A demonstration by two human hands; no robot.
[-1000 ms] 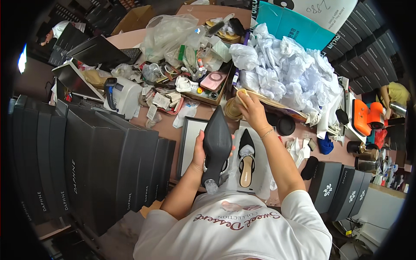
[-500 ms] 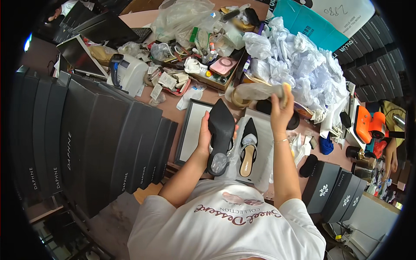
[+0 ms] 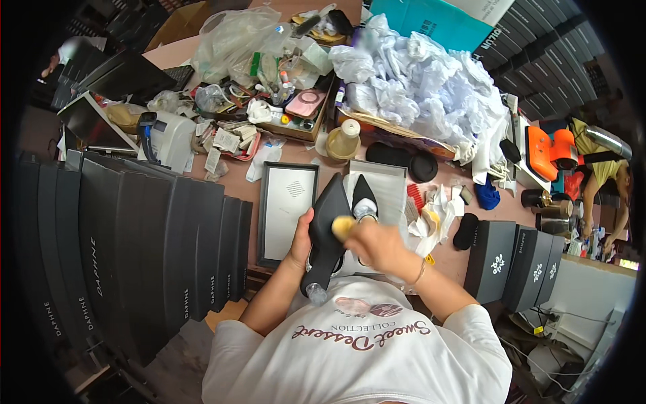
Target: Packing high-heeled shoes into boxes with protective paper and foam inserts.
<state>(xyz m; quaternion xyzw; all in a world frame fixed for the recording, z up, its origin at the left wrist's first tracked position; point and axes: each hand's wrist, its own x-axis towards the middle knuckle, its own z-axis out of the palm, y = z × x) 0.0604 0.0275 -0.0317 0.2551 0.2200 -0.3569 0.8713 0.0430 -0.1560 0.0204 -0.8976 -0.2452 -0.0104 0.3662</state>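
Left hand [image 3: 298,248] grips a black shoe [image 3: 324,229]; right hand [image 3: 378,248] pinches a yellow pad [image 3: 342,227].
Sole up, the shoe lies toward ten o'clock from the right hand, toe near twelve, heel near six; left hand nearer; pad contact unclear.

Dk grey shoeboxes [image 3: 134,256] at L: same word in pale caps on several, running vert. White tee [image 3: 353,374]: maroon script w/ a line of smaller caps, upside down in view. Dk boxes [image 3: 496,273] lower R: bold white logo on ends, small caps nr edges. Teal box [image 3: 417,20] up top: short row of dk chars. Blk panel [image 3: 490,43] nr it: big pale caps. White panel [image 3: 471,8] behind: fine print, prob too small to read.
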